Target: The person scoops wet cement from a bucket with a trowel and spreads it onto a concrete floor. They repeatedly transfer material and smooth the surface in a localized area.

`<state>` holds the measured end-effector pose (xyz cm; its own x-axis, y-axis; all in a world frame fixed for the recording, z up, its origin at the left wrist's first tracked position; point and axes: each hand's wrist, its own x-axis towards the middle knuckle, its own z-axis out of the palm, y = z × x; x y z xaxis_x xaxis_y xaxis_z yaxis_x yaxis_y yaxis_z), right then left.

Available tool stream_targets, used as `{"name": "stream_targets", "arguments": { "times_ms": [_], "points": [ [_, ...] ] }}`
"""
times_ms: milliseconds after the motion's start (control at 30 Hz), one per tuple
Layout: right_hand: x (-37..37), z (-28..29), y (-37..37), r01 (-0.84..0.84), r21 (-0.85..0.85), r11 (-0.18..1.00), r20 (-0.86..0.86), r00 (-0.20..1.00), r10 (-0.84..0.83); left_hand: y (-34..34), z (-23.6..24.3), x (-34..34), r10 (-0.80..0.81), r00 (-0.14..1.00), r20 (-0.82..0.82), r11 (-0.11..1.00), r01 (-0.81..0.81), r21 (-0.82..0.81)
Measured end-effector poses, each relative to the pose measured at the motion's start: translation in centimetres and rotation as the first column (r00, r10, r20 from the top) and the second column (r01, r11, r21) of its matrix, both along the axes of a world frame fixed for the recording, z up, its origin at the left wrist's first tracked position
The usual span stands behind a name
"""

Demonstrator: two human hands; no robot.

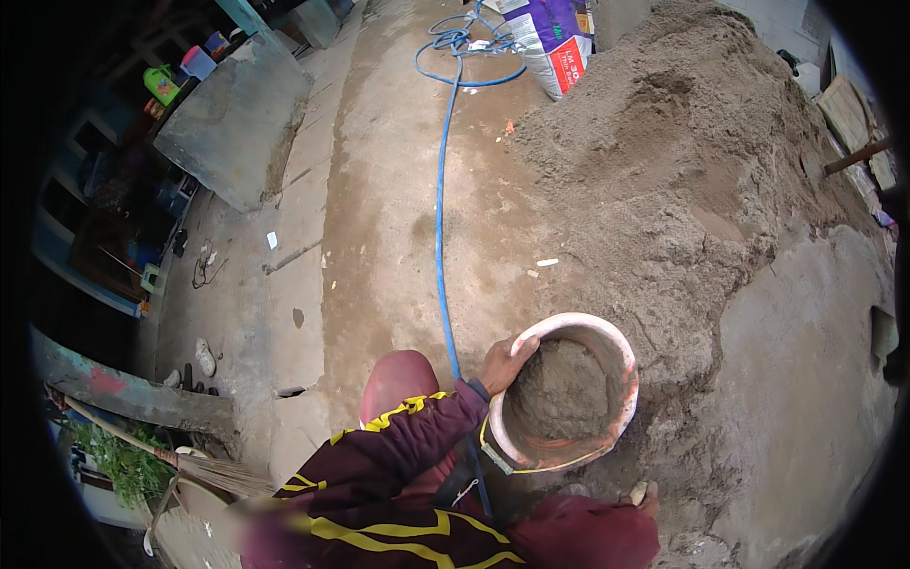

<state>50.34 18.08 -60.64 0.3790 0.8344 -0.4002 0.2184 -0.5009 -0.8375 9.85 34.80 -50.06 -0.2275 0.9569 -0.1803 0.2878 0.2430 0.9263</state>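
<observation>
My left hand (pixel 509 365) is closed over the left rim of a whitish, mortar-stained bucket (pixel 621 356). Its fingers lie on the outside and top of the rim. Grey-brown sand or mix (pixel 561 391) partly fills the bucket, which stands on the ground in front of me. A thin yellowish wire handle (pixel 531 468) hangs down along its near side. My right hand does not show. Beside my maroon-clad knee (pixel 592 536), a bit of skin (pixel 645 495), probably toes, pokes out near the bucket.
A large sand pile (pixel 682 152) rises beyond and right of the bucket. A blue hose (pixel 442 218) runs along the ground, coiled at the far end near a purple-and-white bag (pixel 545 43). A concrete block (pixel 242 114) and a twig broom (pixel 223 474) stand left.
</observation>
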Motion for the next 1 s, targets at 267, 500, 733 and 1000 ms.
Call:
{"name": "stream_targets", "arguments": {
  "times_ms": [267,500,733,1000],
  "points": [
    [-6.3,10.6,10.0,-0.811,0.109,0.575,0.600,0.515,0.612,0.1,0.8,0.9,-0.032,0.999,0.037,0.996,0.035,-0.082],
    [-0.4,4.9,-2.3,0.010,-0.265,0.964,0.047,0.999,0.003,0.2,-0.9,-0.4,-0.044,0.987,0.156,0.998,0.038,0.044],
    [7.1,6.1,-20.4,-0.176,-0.609,0.773,0.070,0.959,0.274,0.2,-1.5,-1.3,-0.040,0.979,0.198,0.996,0.054,-0.064],
    [8.0,-1.5,-19.3,-0.193,-0.511,0.837,-0.101,0.981,0.164,0.4,-2.4,-1.5,0.028,0.984,0.178,0.995,-0.011,-0.099]
  ]
}}
